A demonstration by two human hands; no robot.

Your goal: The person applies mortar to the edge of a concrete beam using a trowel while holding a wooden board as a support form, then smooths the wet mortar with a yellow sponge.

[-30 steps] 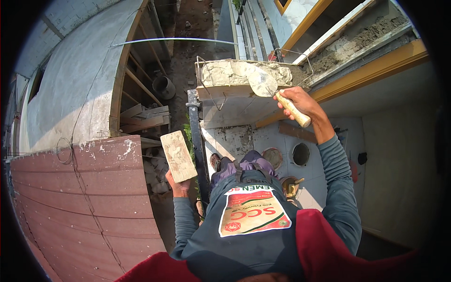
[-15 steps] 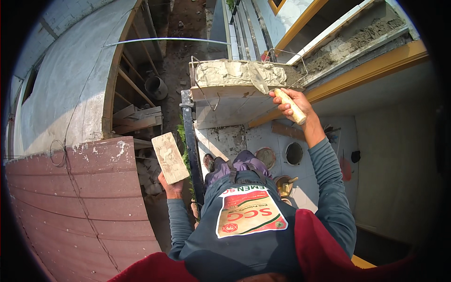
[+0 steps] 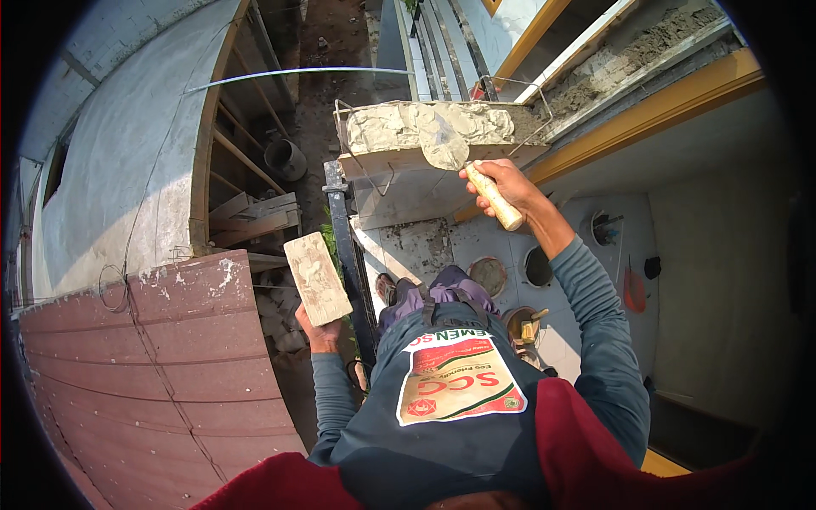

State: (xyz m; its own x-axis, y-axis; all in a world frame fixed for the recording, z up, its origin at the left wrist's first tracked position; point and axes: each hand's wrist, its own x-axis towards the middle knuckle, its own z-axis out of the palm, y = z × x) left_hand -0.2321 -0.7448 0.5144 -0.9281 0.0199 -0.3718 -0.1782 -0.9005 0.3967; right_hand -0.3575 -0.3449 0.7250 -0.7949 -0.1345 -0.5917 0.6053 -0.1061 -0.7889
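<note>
My left hand [image 3: 321, 333] is closed on a pale rectangular block [image 3: 316, 276] smeared with mortar, held beside a black metal railing [image 3: 357, 280]. My right hand [image 3: 501, 185] grips a trowel [image 3: 495, 195] by its pale wooden handle. Its mortar-coated blade reaches over the bed of cream mortar [image 3: 382, 127] spread along the top of a short wall [image 3: 399, 191]; whether it touches cannot be made out. Bent wire pieces [image 3: 384, 185] straddle both ends of that wall top.
Below are a tiled floor [image 3: 408, 246], several buckets [image 3: 537, 265] and my feet. At left are a maroon panel [image 3: 136, 357], loose wire, stacked timber [image 3: 251, 217] and a grey bucket [image 3: 285, 160] in a passage. An orange frame [image 3: 646, 132] and mortar-filled ledge run at upper right.
My right hand has moved left, and the trowel blade has tilted and turned over the mortar. My left hand still holds the block, with only slight shifts.
</note>
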